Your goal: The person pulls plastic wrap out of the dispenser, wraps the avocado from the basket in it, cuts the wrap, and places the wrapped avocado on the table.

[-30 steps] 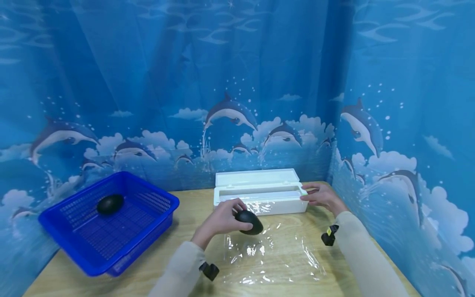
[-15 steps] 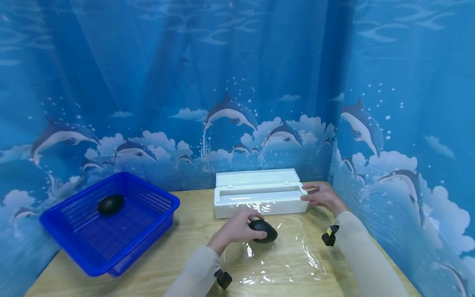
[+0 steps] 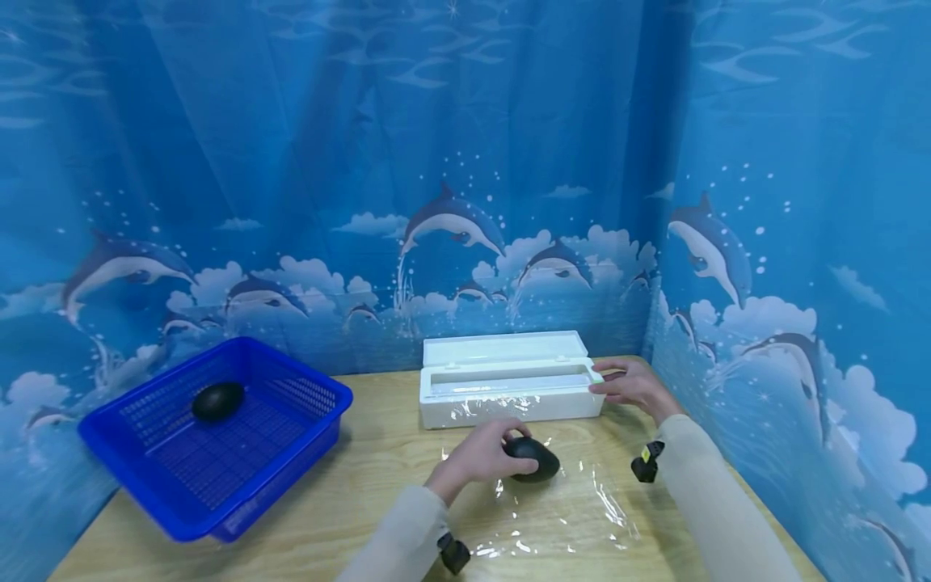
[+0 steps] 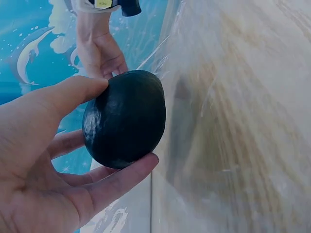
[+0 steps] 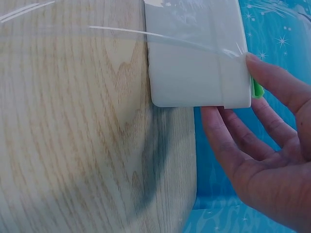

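Note:
My left hand grips a dark, smooth avocado, thumb on one side and fingers curled round the other. The left wrist view shows the avocado close over clear cling film, which lies across the table in front of a white cling film box. The box's lid stands open at the back. At the box's right end, my right hand holds it, thumb at the top corner beside a green slider, with the fingers at the end face.
On the left stands a blue plastic basket with a second avocado inside. A dolphin-printed curtain hangs behind and along the right side of the wooden table, close to the box.
My left hand has moved right and slightly nearer with the avocado, from in front of the box to over the middle of the film. The right hand has stayed at the box's end.

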Action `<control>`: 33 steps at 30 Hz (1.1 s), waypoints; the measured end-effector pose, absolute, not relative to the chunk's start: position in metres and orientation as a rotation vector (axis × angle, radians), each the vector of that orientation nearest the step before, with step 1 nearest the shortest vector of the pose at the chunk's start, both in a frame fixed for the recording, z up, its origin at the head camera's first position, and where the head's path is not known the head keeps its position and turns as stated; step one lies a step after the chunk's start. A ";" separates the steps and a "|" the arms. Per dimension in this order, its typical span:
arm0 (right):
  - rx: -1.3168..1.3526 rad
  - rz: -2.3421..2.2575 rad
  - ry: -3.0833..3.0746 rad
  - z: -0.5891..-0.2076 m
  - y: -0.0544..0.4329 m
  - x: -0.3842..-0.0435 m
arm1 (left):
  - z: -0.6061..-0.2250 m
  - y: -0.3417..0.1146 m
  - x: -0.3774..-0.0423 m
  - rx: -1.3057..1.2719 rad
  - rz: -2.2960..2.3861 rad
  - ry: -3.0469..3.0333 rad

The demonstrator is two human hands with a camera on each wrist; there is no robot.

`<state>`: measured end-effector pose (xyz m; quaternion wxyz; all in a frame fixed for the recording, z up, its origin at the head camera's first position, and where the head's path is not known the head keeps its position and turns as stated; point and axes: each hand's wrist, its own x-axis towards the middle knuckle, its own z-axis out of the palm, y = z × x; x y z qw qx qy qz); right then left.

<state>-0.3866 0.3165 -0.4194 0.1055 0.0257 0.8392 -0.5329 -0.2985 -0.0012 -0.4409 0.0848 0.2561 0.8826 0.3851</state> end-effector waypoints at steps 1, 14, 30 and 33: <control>0.070 -1.570 2.473 -0.420 0.317 -0.386 | -0.442 0.000 -0.299 0.774 1.142 2.635; 0.051 -1.568 2.491 -0.420 0.316 -0.386 | -0.449 0.008 -0.295 0.689 1.133 2.651; 0.073 -1.568 2.502 -0.421 0.317 -0.388 | -0.445 0.002 -0.298 0.731 1.138 2.682; 0.067 -1.570 2.497 -0.421 0.317 -0.387 | -0.443 0.003 -0.298 0.759 1.111 2.697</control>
